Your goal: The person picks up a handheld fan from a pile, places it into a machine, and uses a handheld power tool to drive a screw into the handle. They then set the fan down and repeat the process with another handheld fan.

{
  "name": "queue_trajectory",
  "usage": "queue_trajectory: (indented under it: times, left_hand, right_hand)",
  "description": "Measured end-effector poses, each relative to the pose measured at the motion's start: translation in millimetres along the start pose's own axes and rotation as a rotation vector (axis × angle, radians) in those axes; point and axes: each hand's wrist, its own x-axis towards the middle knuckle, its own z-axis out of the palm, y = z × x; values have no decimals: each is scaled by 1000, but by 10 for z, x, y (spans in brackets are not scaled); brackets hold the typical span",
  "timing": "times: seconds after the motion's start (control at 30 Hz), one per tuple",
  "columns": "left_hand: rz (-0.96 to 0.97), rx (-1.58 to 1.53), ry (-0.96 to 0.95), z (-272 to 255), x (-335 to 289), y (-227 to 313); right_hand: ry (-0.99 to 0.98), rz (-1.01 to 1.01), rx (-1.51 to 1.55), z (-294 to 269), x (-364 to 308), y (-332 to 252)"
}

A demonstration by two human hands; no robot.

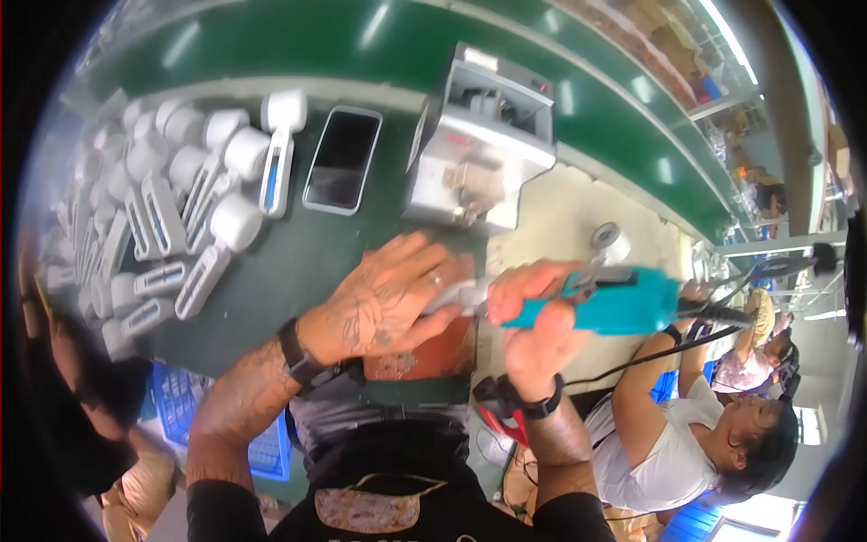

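My right hand (540, 321) is wrapped round a teal electric screwdriver (628, 303), held nearly level with its tip end toward the left. My left hand (384, 294) grips a small white plastic piece (465, 294) at that tip, over a reddish-brown mat (420, 354). The fingers cover much of the piece, and I cannot tell whether the bit is seated in a screw. To the left lies a heap of white plastic parts (237, 221), each with a round cup-like head and a slotted handle; the left hand is apart from them.
A phone (343, 158) lies beyond my left hand. Right of it stands a grey boxy screw feeder (474, 144), with a small white roll (611, 241) nearby. A black cable (646, 354) runs from the screwdriver. A blue basket (271, 456) sits below; a co-worker (668, 443) is close at right.
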Motion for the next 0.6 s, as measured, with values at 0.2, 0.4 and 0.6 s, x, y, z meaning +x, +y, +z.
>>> queue_trajectory:
  times: [0.2,0.4,0.6]
  left_hand:
    - [-27,23,-56,6,-48,41]
    - [-86,28,-66,21,-9,194]
    - [106,247,86,-11,-299,289]
  right_hand:
    - [21,60,83,-13,-174,35]
    - [-14,173,-38,-179,-169,-111]
    - [456,-55,404,-277,-166,-336]
